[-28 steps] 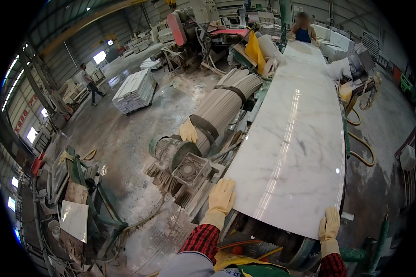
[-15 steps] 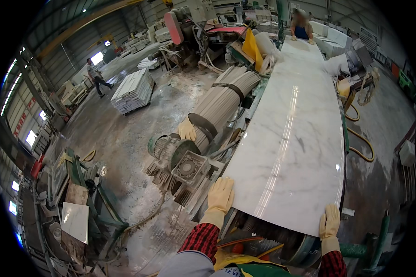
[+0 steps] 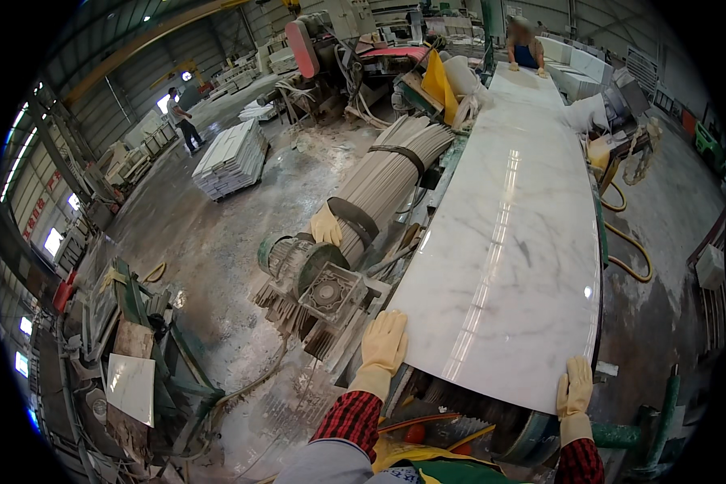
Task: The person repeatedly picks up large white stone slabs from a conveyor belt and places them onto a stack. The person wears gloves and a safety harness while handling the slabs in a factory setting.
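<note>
A long polished slab of white stone with grey veins point(image 3: 508, 266) stretches away from me over a machine bed. Cream rubber gloves cover both my hands. At the slab's near left corner lies my left hand point(image 3: 385, 339), fingers stretched out flat along the edge. My right hand point(image 3: 574, 389) rests at the near right corner, its fingers extended along that edge. Neither hand is wrapped round anything. Beyond the far end a person in a blue apron point(image 3: 526, 55) stands with both hands on the slab.
Left of the slab sit a dusty motor point(image 3: 294, 262), a strapped bundle of long strips point(image 3: 387, 177) and a loose glove point(image 3: 326, 225). A stack of white slabs point(image 3: 231, 159) stands on the floor, a walking person point(image 3: 183, 121) near it. A yellow hose point(image 3: 631, 250) loops at right.
The person at the far left has walked to the right, closer to the stack. My hands and the slab show no clear movement.
</note>
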Tool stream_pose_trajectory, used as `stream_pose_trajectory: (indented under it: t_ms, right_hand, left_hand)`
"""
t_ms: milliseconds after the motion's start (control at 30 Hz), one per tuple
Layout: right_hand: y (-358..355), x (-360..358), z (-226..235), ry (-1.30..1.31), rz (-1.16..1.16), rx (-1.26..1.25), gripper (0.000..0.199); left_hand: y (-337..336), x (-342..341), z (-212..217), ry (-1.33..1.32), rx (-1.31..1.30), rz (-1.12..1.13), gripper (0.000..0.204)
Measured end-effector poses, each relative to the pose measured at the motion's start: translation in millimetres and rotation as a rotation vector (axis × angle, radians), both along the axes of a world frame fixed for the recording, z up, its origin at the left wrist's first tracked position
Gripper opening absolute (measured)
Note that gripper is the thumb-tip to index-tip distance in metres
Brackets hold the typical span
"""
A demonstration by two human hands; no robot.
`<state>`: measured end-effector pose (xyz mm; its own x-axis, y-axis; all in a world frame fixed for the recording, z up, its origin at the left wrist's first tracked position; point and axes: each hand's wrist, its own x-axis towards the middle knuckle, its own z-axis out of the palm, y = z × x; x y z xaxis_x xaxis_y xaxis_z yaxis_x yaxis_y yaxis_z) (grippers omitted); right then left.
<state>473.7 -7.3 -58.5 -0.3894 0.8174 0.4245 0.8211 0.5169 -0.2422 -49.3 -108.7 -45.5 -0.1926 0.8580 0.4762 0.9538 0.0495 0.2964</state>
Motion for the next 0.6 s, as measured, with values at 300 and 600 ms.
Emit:
stream_pose_trajectory:
  t_ms: [300, 600]
  right_hand:
    - [-3.5, 1.5, -1.1, 0.013, 0.004, -0.003, 0.042]
    - [-6.8, 2.2, -2.1, 0.015, 0.009, -0.003, 0.041]
  left_hand:
    - [-4.3, 1.3, 5.0, 0.0, 0.008, -0.003, 0.041]
    - [-8.2, 2.2, -0.9, 0.043, 0.053, 0.029, 0.04]
